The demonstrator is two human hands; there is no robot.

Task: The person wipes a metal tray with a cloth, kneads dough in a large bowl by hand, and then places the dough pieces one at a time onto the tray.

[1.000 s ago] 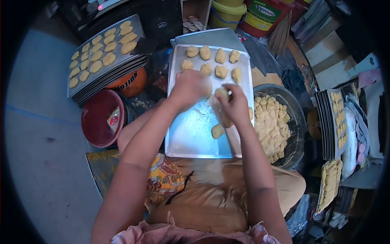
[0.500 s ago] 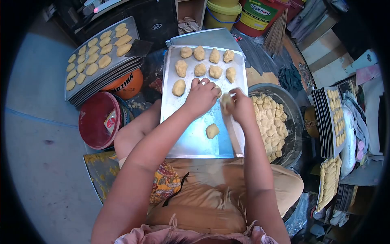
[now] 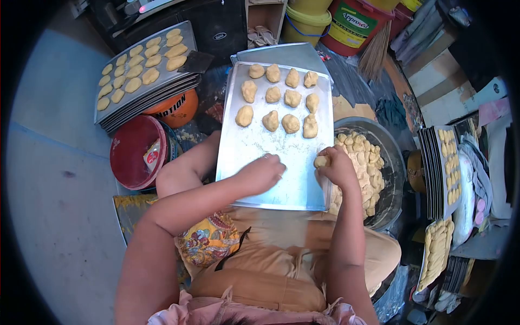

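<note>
A metal baking tray rests across my lap, bearing rows of pale yellow dough pieces on its far half. My right hand is at the tray's right edge, its fingers and thumb pinching a dough piece. Over the near part of the tray is my left hand, slightly blurred with fingers curled in; whatever it may hold is hidden beneath it. Just right of the tray, partly behind my right arm, a large grey basin contains many dough lumps.
At left, a stack of trays with flattened dough stands on an orange bucket, near a red bucket. More stacked trays and a dough-filled tray are at right. Buckets and a broom stand at the back.
Several more dough pieces now complete the third row. Both hands have come nearer to me, the right one outward to the tray's edge. The single near dough piece is no longer visible.
</note>
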